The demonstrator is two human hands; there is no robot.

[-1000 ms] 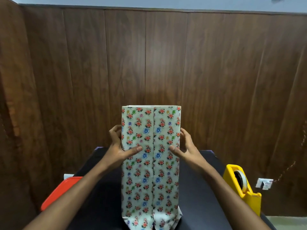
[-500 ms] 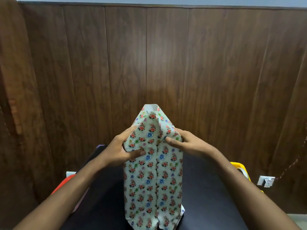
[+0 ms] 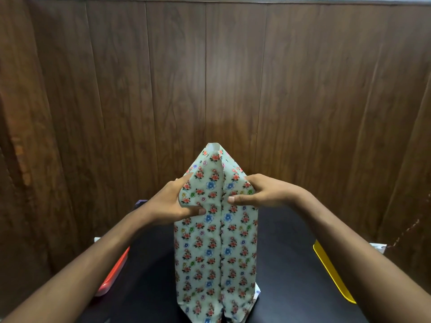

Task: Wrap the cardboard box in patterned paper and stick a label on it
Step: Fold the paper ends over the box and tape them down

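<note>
Black desk [image 3: 291, 264], wood-panel wall [image 3: 233, 78]; left hand [image 3: 172, 203], right hand [image 3: 258, 194] pinching paper [image 3: 214, 241] folds on upright box.

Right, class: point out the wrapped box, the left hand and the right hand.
Wrapped box [image 3: 215, 252], head view, front face beside the seam.
Left hand [image 3: 170, 201], head view, back of the hand.
Right hand [image 3: 263, 194], head view, back of the hand.

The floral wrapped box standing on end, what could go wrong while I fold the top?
The tall floral-papered box stands on its narrow end, so sideways pressure from the left hand or right hand might tip it. The folded peak looks untaped and may spring open if released; the yellow tape dispenser sits off to the right.
</note>
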